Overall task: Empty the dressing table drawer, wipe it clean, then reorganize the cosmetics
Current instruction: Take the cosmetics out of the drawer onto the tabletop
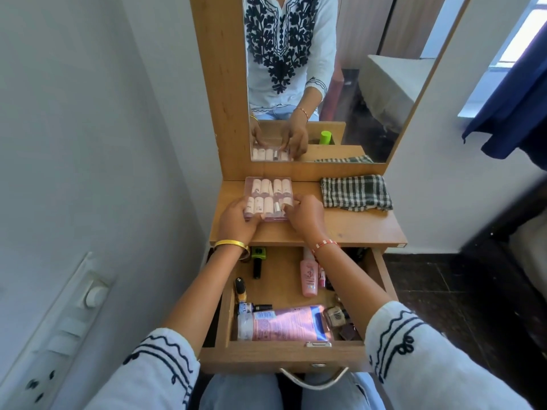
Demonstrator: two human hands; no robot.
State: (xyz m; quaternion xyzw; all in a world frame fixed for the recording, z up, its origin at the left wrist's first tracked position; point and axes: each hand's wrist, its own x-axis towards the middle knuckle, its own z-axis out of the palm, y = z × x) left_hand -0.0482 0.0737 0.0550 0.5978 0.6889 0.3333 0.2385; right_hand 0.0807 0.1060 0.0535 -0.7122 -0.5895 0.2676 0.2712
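A clear pink case of small pale tubes [268, 188] lies on the dressing table top [349, 226], close to the mirror. My left hand [236, 221] grips its near left corner and my right hand [305, 216] grips its near right edge. Below my forearms the wooden drawer [284, 352] stands pulled out. Inside it lie a large pink tube [284, 323], a pink spray bottle [309, 275], a black bottle with a green cap [257, 261], a dark bottle with a gold band [240, 288] and some small dark items at the right, partly hidden by my right arm.
A folded green and white checked cloth [356, 193] rests on the table top to the right of the case. The mirror [325, 78] rises behind. A white wall with a switch panel [68, 318] is at the left. Dark floor is at the right.
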